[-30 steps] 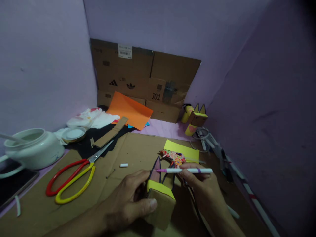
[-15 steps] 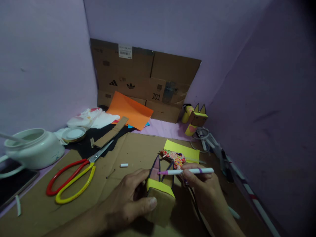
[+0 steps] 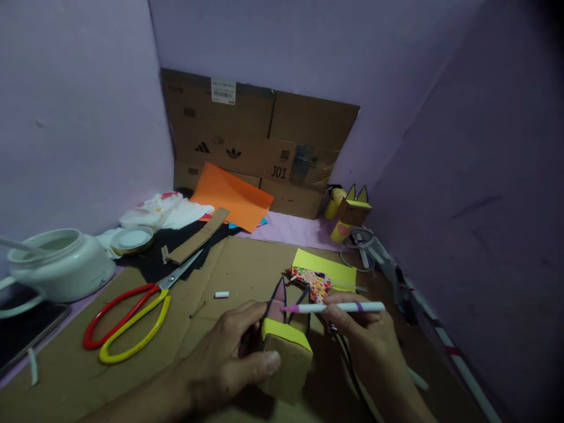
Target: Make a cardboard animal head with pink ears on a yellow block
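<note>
Purple walls [image 3: 317,47] behind. Lower centre: left hand [image 3: 231,349] grips box [image 3: 289,365], right hand [image 3: 363,332] pinches marker [image 3: 311,307]. Box looks light, stiffish; ears [image 3: 277,306] likely bend, so hold its sides.

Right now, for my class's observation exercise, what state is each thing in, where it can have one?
Marker, uncapped, in the right hand
Cardboard box, in the left hand
Ear by marker tip, coloured pink
Other ear, plain brown
Scissors, lying down, handles apart
White pot, uncovered
Glue gun, lying down, power unclear
Far eared figure, standing
</note>
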`<state>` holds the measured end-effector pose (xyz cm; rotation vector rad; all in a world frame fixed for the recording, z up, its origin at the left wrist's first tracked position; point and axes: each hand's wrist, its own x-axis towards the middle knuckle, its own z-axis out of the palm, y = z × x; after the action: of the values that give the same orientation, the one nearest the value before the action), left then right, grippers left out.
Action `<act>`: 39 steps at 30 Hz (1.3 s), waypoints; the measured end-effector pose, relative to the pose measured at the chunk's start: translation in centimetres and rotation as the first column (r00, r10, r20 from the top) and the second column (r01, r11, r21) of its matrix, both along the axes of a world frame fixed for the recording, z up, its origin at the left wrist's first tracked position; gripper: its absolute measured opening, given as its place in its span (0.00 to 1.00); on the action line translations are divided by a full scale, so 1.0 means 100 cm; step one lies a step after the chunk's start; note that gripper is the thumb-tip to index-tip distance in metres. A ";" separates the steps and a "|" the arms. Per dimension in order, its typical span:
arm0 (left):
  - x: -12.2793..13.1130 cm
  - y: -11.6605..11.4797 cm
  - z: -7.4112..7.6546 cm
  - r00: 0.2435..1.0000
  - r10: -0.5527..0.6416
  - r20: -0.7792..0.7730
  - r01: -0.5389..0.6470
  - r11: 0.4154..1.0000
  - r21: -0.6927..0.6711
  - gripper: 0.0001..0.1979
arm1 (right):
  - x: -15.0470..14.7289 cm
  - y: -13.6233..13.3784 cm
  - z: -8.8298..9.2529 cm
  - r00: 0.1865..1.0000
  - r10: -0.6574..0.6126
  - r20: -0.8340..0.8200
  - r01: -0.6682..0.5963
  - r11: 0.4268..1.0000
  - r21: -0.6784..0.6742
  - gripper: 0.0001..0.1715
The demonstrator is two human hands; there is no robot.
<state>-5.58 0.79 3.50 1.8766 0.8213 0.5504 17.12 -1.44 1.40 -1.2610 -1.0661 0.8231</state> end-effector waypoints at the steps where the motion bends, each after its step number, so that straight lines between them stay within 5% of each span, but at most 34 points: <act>1: 0.000 0.000 0.000 1.000 -0.005 0.005 0.005 1.000 -0.001 0.17 | 0.000 0.000 0.000 1.000 -0.008 -0.006 0.008 1.000 -0.001 0.10; 17: 0.001 0.000 -0.002 0.999 -0.031 0.009 0.031 0.999 0.013 0.15 | -0.008 -0.003 0.002 0.985 -0.173 -0.012 0.174 0.984 0.024 0.06; 22: 0.001 0.000 -0.003 0.999 -0.022 0.025 0.022 1.000 -0.002 0.15 | -0.006 -0.004 0.000 0.995 -0.102 -0.009 0.102 0.994 0.046 0.06; 32: 0.003 0.010 -0.012 0.965 0.259 -0.043 -0.257 0.965 0.050 0.20 | -0.003 0.006 0.005 0.903 -0.093 -0.419 0.126 0.991 0.051 0.16; 39: 0.003 0.014 -0.017 0.969 0.229 0.097 -0.211 0.963 -0.168 0.21 | -0.008 0.007 0.009 0.841 -0.104 -0.531 0.082 0.994 -0.066 0.21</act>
<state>-5.27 2.23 1.79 1.6048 0.9744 0.7050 16.29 -0.72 2.26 -1.0160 -0.5326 1.0475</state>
